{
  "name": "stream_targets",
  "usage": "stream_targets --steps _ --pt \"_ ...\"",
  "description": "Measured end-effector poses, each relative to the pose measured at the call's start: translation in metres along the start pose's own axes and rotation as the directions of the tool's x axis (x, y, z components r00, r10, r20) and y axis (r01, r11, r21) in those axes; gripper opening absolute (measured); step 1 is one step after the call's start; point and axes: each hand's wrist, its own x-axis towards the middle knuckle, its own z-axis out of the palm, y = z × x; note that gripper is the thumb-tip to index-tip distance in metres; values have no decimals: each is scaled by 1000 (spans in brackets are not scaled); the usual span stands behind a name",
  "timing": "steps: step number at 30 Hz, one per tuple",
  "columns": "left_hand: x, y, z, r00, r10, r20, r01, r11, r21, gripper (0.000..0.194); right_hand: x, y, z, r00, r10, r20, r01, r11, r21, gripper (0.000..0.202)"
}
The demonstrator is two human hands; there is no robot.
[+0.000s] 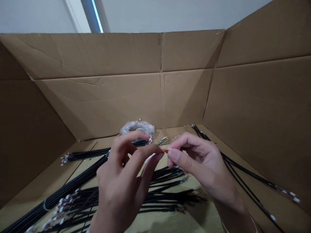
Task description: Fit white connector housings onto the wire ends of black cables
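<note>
My left hand [123, 178] pinches thin orange-red wires [164, 150] between thumb and index finger. Its other fingers curl above, apart from the pinch. Facing it, my right hand [204, 161] closes thumb and fingertips on a small white connector [169, 149] at the end of those wires. Most of the connector is covered by the fingertips. Beneath both hands lie several black cables [165, 194] with bare wire ends towards the right and white connectors [63, 202] at the left.
A thick bundle of black cables [73, 181] runs diagonally at the left, with another bundle [89, 153] behind it. A clear plastic bag [125, 127] stands near the back. More cables [252, 176] lie at the right. Cardboard walls [116, 100] enclose the back and sides.
</note>
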Motion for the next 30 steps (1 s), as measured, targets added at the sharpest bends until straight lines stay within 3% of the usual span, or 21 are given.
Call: stream_targets --steps 5,10,20,24,30 --pt "-1 0 0 999 -36 25 38 998 -53 14 2 3 -1 999 23 22 -24 997 71 13" --pt "2 0 2 989 -144 13 144 972 -186 11 2 6 0 998 48 50 -55 986 155 10" --pt "2 -4 5 977 -212 6 205 936 -286 12 4 17 11 992 -91 -82 88 995 -39 6" --pt "3 -3 4 971 -236 26 231 914 -334 15 7 20 13 994 -103 -38 103 995 2 6" --pt "6 6 1 916 -399 39 382 840 -384 10 9 25 18 998 -67 0 67 998 14 7"
